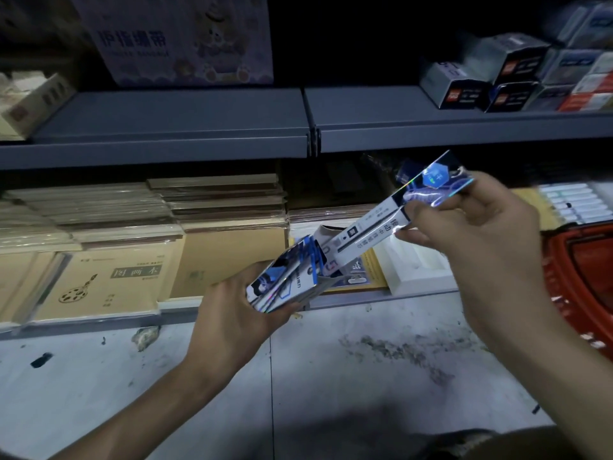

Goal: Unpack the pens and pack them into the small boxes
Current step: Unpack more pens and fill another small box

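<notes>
My left hand [232, 313] grips a shiny blue-and-white pen box [285, 283] whose top end stands open, flaps out. My right hand [477, 224] pinches a long narrow pen package [381, 224], white with a holographic blue upper part. The package slants from upper right down to the left, and its lower end sits at the open mouth of the box. Both are held in the air in front of the bottom shelf. No loose pens show.
Grey metal shelves [166, 127] fill the view. The lower shelf holds stacked tan notebooks [116, 277], a white foam tray [414, 263] and a pack of white pens [567, 204]. Small dark boxes [491, 81] sit on the upper right. A red basket [583, 267] stands at right. The floor is dirty.
</notes>
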The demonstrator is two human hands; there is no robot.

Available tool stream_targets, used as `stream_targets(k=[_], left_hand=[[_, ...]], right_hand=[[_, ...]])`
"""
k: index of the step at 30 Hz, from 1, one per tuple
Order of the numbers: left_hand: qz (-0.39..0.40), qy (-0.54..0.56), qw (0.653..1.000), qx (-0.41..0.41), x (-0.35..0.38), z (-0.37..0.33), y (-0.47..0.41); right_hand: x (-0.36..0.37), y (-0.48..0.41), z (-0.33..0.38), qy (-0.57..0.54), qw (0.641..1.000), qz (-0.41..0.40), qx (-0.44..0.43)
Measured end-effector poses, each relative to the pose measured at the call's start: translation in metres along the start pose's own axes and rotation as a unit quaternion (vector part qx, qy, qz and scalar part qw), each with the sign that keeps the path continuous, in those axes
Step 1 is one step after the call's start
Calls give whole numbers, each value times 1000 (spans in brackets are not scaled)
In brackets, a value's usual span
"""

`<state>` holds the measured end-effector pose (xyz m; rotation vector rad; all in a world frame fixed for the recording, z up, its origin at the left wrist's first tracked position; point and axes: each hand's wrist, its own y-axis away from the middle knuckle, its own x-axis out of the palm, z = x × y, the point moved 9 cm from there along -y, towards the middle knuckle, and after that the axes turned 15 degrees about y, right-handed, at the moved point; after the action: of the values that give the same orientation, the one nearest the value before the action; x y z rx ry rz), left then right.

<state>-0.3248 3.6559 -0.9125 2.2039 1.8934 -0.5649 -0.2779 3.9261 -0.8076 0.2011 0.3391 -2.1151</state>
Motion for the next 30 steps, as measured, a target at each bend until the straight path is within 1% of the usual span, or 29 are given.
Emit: stream_targets(k=[5,8,10,13,17,20,23,26,30], left_hand=[[6,-14,1000,0,3,-3,0],[10,-17,1000,-7,4,-2,0],[9,-14,1000,-13,4,0,-1],[6,-13,1000,-24,2,3,-3],[21,-17,999,-32,1,5,-3],[44,-23,998,-41,5,7,-2],[82,-22,995,-60,12,11,-1],[134,-53,989,-44,23,13,0],[185,-43,981,-44,34,17,7]], right_hand=[[24,12,-11,57,998,30,15],[41,19,-22,96,992,79,36],[47,23,-25,103,987,106,54],[45,23,-26,108,987,109,57],[40,21,-21,117,988,100,27],[41,22,-10,141,983,113,-33],[54,26,0,185,963,172,-89],[64,31,4,216,938,241,-121],[71,35,1,240,910,313,-132]])
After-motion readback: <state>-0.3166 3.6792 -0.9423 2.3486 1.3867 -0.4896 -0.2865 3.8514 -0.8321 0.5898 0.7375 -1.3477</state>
